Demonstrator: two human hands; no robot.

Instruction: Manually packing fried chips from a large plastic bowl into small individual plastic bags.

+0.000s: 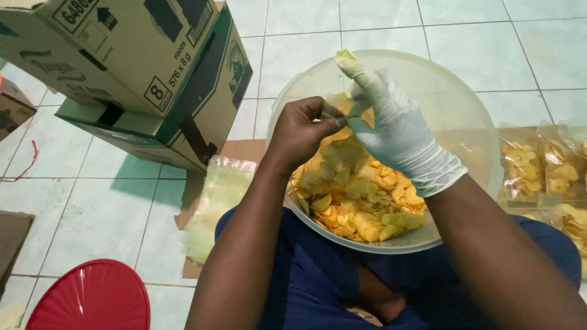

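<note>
A person sitting on a tiled floor (pixel 104 201) is filling a small clear bag (pixel 342 150) with yellow chips over a large translucent bowl (pixel 465 122) resting in the lap.

At eight o'clock in the frame, a red plastic lid (pixel 92 299) is lying on the tiles; at ten o'clock, two printed cardboard boxes (pixel 140 73) are sitting stacked and tilted. Just right of them, at the left hand's seven o'clock, a stack of empty clear bags (pixel 217 195) is lying on flattened cardboard.

The bare left hand (pixel 299 131) is pinching the bag's mouth between thumb and pressed-together fingers. At its three o'clock, the right hand (pixel 394 131), wearing a pale glove, is gripping the opposite edge, fingers curled on the plastic, with one loose glove tip sticking up at twelve o'clock. The bag is hanging between both hands above the heap of chips (pixel 361 201) in the bowl's near half.

At three o'clock in the frame, filled chip packets (pixel 538 168) are lying beside the bowl.

The risk looks plain: the thin plastic could slip from the bare pinch, spilling chips past the rim, and a tight squeeze could crush the brittle slices.
</note>
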